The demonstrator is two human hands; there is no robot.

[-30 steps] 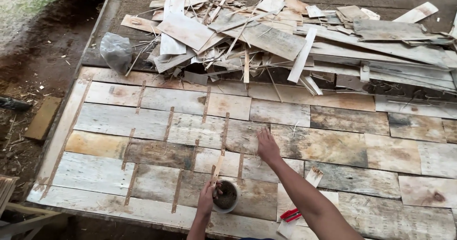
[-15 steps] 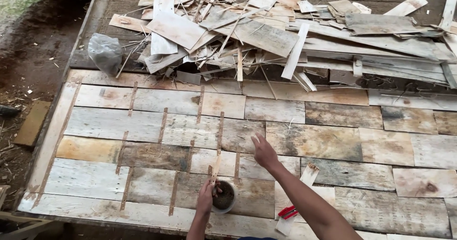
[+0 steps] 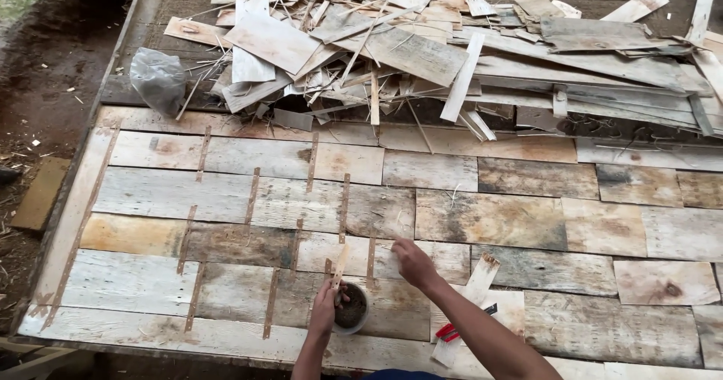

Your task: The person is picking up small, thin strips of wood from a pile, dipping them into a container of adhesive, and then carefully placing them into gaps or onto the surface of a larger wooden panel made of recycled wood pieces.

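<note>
— Where does the small round dark container (image 3: pixel 351 310) sit?

— On the patchwork surface of weathered wooden boards (image 3: pixel 226 195), close to its near edge and a little left of the middle. The left hand (image 3: pixel 325 307) is right beside it, touching its left rim, so that hand is the nearer one.

— What does the left hand hold?

— It is closed around a thin pale wooden strip (image 3: pixel 340 268), whose long axis runs upright, leaning slightly right, toward the far edge.

— And the right hand (image 3: pixel 411 262)?

— Just beyond the container, toward the far right, palm down on a pale board. Its fingers are curled loosely; I cannot tell whether it pinches anything. The heap of scrap wood offcuts (image 3: pixel 452 56) lies well apart, along the far edge.
</note>
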